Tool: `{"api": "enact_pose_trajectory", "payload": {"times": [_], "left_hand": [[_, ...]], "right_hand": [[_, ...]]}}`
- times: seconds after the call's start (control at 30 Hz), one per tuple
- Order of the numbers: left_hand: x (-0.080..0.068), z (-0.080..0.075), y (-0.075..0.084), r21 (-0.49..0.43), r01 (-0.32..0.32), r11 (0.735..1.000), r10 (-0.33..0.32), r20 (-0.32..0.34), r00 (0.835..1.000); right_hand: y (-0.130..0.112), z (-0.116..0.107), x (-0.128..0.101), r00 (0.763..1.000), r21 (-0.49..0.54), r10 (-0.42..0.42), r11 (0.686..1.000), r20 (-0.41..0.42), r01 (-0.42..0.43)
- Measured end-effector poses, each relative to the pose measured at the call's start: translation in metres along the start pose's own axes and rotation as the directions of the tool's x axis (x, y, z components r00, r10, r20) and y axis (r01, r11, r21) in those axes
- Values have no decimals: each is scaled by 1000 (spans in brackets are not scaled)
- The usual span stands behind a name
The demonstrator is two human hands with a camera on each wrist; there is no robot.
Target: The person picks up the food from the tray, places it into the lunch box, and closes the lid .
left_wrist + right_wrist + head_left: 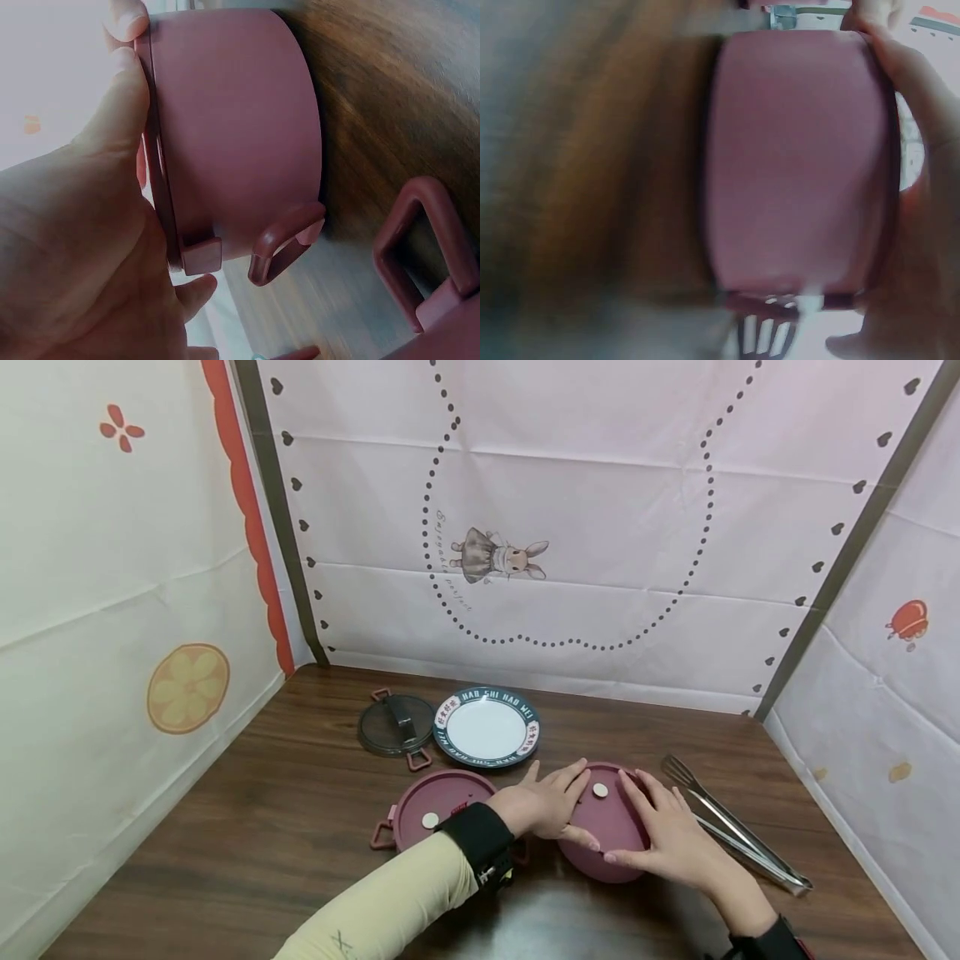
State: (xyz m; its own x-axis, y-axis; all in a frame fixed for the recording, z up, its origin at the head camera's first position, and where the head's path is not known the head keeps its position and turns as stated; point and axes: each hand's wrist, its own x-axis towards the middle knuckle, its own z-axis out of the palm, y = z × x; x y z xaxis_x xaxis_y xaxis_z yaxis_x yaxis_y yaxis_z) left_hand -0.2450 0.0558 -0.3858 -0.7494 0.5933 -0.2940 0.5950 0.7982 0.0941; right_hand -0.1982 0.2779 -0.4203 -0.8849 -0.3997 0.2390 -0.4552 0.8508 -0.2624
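Note:
A mauve pot (236,127) with side handles stands on the table, its flat lid (611,818) with a white round knob on top. My left hand (543,806) lies on the lid's left side, fingers spread and thumb at the front rim. From the right, my right hand (671,839) touches the same lid, its fingers straight and its thumb near the left thumb. Seen from the left wrist, the lid sits over the pot's rim, with a side clip (202,255) standing above a handle. In the right wrist view the pot wall (799,165) is blurred.
A second mauve pot (420,802) with a lid stands left, partly behind the left forearm. Behind it lie a dark glass lid (378,727) and a blue-rimmed plate (487,727). Metal tongs (738,831) lie right of the right hand. Printed cloth walls enclose the table.

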Motion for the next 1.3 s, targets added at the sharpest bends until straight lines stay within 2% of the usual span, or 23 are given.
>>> {"api": "enact_pose_trajectory", "payload": {"times": [0.1, 0.27, 0.47, 0.6, 0.67, 0.73, 0.83, 0.93, 1.0, 1.1, 1.2, 1.3], "left_hand": [[0, -1, 2, -2, 0, 1000, 0, -15, 1000], [6, 2, 3, 4, -2, 1000, 2, 3, 1000], [3, 3, 3, -35, -24, 999, 24, 5, 1000], [-1, 2, -3, -101, -86, 991, 86, -3, 996], [-1, 1, -7, -143, -110, 984, 109, -10, 994], [0, 1, -12, -206, -107, 973, 105, -20, 994], [1, 2, -17, -284, -71, 956, 70, -14, 997], [2, 3, -18, -297, -33, 954, 29, -18, 999], [3, 2, -17, -274, -23, 961, 14, -36, 999], [5, 0, -16, -258, -20, 966, -2, -83, 997], [8, 2, -19, -261, -35, 965, 2, -124, 992], [8, 1, -25, -289, -76, 954, 29, -163, 986]], "right_hand": [[-1, -6, 6, 998, -8, 17, 1000, 55, -17], [-2, -5, 16, 993, 17, -1, 1000, 119, -1], [-1, 1, 16, 995, 6, -44, 999, 84, 44], [-1, 3, 16, 996, 11, -58, 998, 67, 58], [1, 2, 17, 996, 62, -59, 997, 60, 55], [5, 0, 16, 997, 138, -58, 989, 55, 50], [14, -4, 10, 995, 275, -43, 961, 88, 17], [25, -9, -1, 988, 357, -15, 933, 153, -42], [31, -11, -8, 982, 380, 14, 921, 187, -85], [37, -11, -13, 979, 379, 53, 917, 195, -125], [41, -8, -13, 985, 352, 57, 929, 160, -111], [40, -8, -10, 992, 302, 58, 949, 113, -90]]}}
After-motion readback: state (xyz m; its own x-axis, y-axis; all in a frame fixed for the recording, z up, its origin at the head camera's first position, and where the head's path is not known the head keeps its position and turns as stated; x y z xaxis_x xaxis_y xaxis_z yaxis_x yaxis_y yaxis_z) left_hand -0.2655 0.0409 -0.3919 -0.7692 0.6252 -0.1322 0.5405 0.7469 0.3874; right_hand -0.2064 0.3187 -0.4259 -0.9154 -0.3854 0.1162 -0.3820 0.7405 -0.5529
